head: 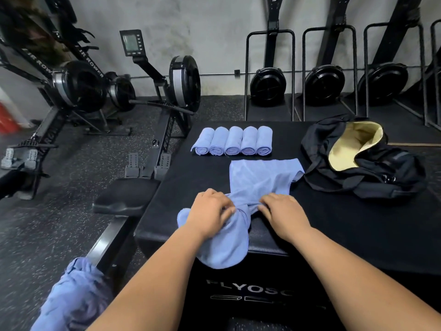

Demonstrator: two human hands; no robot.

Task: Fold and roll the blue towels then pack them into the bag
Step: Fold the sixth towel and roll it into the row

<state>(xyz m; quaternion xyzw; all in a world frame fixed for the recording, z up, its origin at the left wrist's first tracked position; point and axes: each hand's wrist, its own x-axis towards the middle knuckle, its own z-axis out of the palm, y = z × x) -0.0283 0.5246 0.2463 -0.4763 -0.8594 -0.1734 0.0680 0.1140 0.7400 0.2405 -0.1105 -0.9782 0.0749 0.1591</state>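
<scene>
Single head-worn wide-angle view, aimed forward and down.

The camera sits above the near edge of the black desk, close over the left hand and right hand, both forearms entering from the bottom; the far wall and rowing machines fill the top, their lines bowed toward the frame's edges.

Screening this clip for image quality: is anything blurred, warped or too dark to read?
Head view: left hand, right hand and rolled towels are sharp; light is soft and even, no glare; the wide lens tilts the metal frames at top right; the red thing at the left edge is smeared; the black bag loses detail against the black box.
</scene>
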